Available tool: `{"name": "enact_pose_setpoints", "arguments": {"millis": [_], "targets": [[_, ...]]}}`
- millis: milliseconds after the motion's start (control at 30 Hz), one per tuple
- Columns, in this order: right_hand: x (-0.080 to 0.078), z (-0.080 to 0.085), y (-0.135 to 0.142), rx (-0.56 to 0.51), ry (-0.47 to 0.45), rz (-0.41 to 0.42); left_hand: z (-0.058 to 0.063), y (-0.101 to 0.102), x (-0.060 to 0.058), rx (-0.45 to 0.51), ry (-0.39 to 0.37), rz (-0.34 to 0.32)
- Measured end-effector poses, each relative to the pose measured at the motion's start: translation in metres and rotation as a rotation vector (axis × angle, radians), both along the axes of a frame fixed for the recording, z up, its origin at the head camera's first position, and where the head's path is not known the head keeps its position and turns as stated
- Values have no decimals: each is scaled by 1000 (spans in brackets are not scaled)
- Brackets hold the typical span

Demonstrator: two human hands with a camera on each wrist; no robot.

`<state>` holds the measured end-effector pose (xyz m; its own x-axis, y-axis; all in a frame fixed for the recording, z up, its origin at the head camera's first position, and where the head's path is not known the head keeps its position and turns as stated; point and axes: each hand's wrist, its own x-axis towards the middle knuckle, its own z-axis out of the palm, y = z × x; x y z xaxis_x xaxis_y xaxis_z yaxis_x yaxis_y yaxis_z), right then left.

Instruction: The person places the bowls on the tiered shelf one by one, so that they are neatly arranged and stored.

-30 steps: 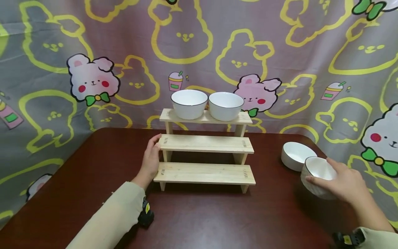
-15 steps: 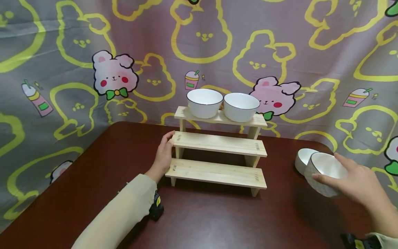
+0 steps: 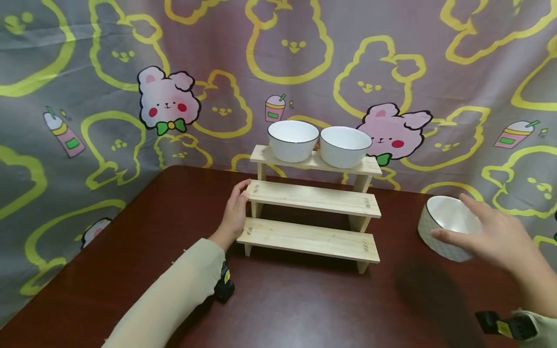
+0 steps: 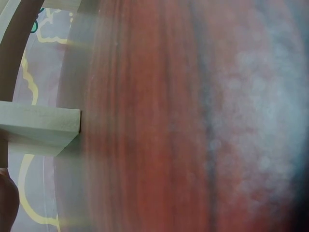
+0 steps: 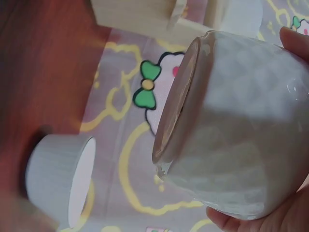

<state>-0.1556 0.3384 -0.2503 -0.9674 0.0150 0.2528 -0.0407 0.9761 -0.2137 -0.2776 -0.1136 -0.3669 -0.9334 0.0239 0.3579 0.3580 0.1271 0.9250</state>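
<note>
A three-tier wooden display stand [image 3: 311,195] is on the table, its lower two boards bare. My left hand [image 3: 232,212] grips the left end of its middle board; in the left wrist view only a bit of a finger [image 4: 7,200] shows beside a wooden leg [image 4: 43,123]. In my right hand [image 3: 500,232] is a white bowl [image 3: 444,241] with a dark rim and a diamond-textured outside, held tilted above the table at the right, thumb and fingers on opposite sides. Two more white bowls, a left one [image 3: 292,145] and a right one [image 3: 344,151], stand side by side on the top board.
Another white bowl [image 5: 58,179], ribbed outside, sits on the table in the right wrist view; in the head view the held bowl hides it. The dark red-brown table [image 3: 278,309] backs onto a curtain [image 3: 226,43] printed with rabbits.
The head view has turned, shifting the stand rightward in the picture. My right hand has carried the bowl a little up and toward the stand, covering the bowl behind. The left hand keeps its grip.
</note>
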Motion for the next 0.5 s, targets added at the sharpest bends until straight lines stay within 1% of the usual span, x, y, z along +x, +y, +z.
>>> {"name": "enact_pose_setpoints", "arguments": {"millis": [167, 300, 400, 500], "targets": [[-3, 13, -15, 0, -18, 14, 0, 4, -1, 10, 6, 7], [-6, 15, -30, -5, -44, 34, 0, 0, 1, -7, 3, 7], [-8, 16, -41, -6, -33, 66, -1, -2, 2, -15, -2, 7], [-11, 23, -52, 7, -10, 99, 0, 1, 2, 1, 7, 6]]}}
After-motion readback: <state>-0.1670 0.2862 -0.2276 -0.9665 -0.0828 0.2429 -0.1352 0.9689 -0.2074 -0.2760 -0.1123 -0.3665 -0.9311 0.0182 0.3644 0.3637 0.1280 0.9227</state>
